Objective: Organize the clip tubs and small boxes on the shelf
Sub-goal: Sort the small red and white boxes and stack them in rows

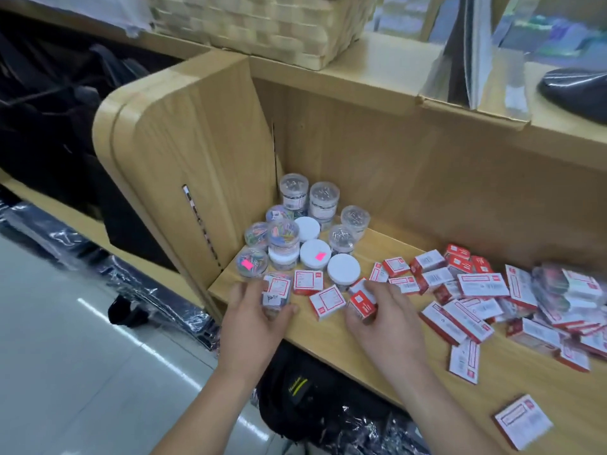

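One tub [275, 295] in left grip [253, 326], red box [362, 304] in right grip [386, 326].

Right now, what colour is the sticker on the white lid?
The sticker is pink; head view.

The single head view looks forward and down, close over the wooden shelf [328, 336] from its front edge

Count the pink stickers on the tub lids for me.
2. Left sticker sits on the front-left clear tub; right sticker on the middle white-lidded tub. More may be hidden.
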Demonstrator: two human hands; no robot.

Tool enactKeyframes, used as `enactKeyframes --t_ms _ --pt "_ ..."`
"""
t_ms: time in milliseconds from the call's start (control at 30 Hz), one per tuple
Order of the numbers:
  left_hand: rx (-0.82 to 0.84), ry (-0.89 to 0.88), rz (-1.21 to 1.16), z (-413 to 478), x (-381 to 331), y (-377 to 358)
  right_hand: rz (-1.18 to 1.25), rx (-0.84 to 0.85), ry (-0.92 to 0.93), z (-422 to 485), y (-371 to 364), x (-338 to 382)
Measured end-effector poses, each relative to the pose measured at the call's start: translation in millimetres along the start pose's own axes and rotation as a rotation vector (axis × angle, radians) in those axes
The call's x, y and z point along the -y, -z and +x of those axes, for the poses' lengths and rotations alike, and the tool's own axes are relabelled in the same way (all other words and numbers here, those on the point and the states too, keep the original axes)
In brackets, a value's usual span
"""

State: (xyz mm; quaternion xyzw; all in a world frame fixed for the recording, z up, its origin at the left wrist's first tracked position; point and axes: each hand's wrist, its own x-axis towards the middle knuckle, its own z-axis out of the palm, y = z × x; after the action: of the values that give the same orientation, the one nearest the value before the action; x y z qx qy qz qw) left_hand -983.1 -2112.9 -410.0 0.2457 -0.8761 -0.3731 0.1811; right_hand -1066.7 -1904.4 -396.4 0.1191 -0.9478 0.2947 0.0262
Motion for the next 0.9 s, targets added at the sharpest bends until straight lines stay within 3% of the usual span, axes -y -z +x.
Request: enactKeyframes --t_ms 167,333,500,733,800,900 --pt "0.061 -0.039 -0.006 10.2 3.7 3.0 0.082 0.058 -0.030 -4.2 21.1 -4.3" --pt "-0.046 -0.195 -0.031 -11.6 -17.4 14.3 0.169 0.048 -0.047 -10.9 49.0 -33.5" --pt "0.266 -0.459 -0.164 -27.9 -69.5 -21.3 0.176 0.012 -0.096 -16.7 70.6 -55.3" --pt "0.519 -0.594 -0.062 -15.6 -133.0 -82.2 0.002 -0.121 -0.260 -45.2 128.5 -106.8" --pt "0.591 -0.606 -0.034 -26.6 -144.5 -98.5 -0.056 -0.082 -0.349 -59.6 141.6 -123.6" --pt "0.650 -0.583 -0.017 -50.2 -146.7 -121.4 -0.116 0.114 -0.454 -82.4 148.2 -136.4"
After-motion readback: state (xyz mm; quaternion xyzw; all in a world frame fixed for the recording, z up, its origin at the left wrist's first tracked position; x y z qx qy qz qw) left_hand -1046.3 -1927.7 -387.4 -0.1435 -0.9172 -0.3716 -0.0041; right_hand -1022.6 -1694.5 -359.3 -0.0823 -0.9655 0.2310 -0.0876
